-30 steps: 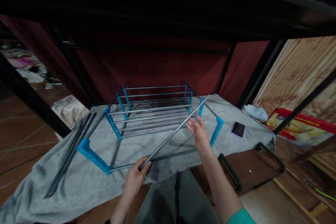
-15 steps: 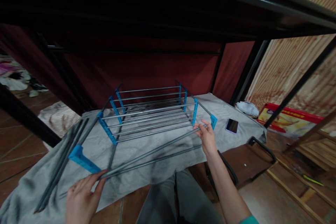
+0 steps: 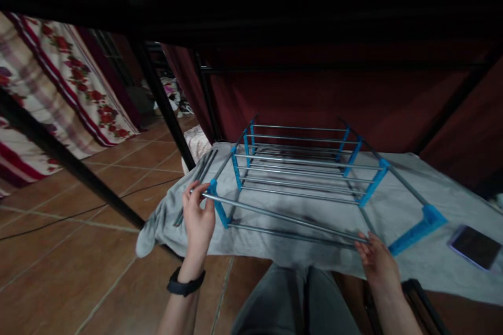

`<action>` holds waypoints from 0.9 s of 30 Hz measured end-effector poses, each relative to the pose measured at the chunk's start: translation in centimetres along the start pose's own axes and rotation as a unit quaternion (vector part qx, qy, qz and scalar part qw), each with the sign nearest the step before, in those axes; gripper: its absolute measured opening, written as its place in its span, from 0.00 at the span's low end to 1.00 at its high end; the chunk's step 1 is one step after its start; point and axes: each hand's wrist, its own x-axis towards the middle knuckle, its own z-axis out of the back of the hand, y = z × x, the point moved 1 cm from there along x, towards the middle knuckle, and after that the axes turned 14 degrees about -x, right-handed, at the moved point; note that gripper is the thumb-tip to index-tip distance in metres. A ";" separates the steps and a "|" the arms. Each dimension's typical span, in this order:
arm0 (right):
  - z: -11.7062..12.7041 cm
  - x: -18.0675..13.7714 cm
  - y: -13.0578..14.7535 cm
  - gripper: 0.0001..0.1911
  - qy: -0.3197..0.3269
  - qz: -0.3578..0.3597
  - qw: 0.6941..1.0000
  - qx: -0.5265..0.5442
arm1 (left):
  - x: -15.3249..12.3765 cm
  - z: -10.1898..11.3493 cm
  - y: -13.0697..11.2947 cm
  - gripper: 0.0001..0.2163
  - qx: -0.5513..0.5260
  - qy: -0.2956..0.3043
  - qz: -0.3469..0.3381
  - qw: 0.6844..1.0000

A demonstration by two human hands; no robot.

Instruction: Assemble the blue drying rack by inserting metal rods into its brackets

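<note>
My left hand (image 3: 199,218) pinches the left end of a grey metal tube (image 3: 283,216), close to the top of a blue plastic bracket (image 3: 220,207). Lower down, the fingers of my right hand (image 3: 376,259) are closed on the tube's other end, beside another blue bracket (image 3: 416,230). The tube slants down to the right across the front of a partly assembled rack (image 3: 302,170), made of metal tubes and blue brackets and lying on a grey cloth (image 3: 271,251). Whether the left end touches the bracket is hard to tell.
Several loose tubes (image 3: 202,172) lie on the cloth at the left. A phone (image 3: 475,246) rests at the right. Black metal posts (image 3: 161,99) and a dark overhead frame surround the surface. A cable (image 3: 98,204) crosses the tiled floor.
My view has turned left. My left hand has raised its end of the tube to the left bracket's top, while my right hand has lowered the other end from near the right bracket's top.
</note>
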 end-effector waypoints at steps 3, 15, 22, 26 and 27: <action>0.6 1.4 -0.8 0.09 0.025 -0.034 0.999 -0.011 | -0.2 -0.3 -0.7 0.16 -0.064 -0.010 0.031 0.997; -0.5 4.5 -3.0 0.08 0.006 -0.073 0.997 -0.004 | 1.0 -4.6 -2.7 0.24 -0.379 -0.097 0.180 0.903; -0.3 6.1 -2.4 0.11 0.040 -0.077 0.996 -0.012 | 1.6 -6.9 -1.9 0.15 -0.442 -0.048 0.287 0.849; -0.2 6.8 -2.4 0.10 0.019 -0.082 0.996 -0.018 | 1.6 -7.6 -1.1 0.14 -0.419 -0.059 0.285 0.860; -0.2 6.9 -2.5 0.10 0.013 -0.089 0.996 -0.016 | 1.6 -7.8 -0.9 0.14 -0.413 -0.061 0.285 0.863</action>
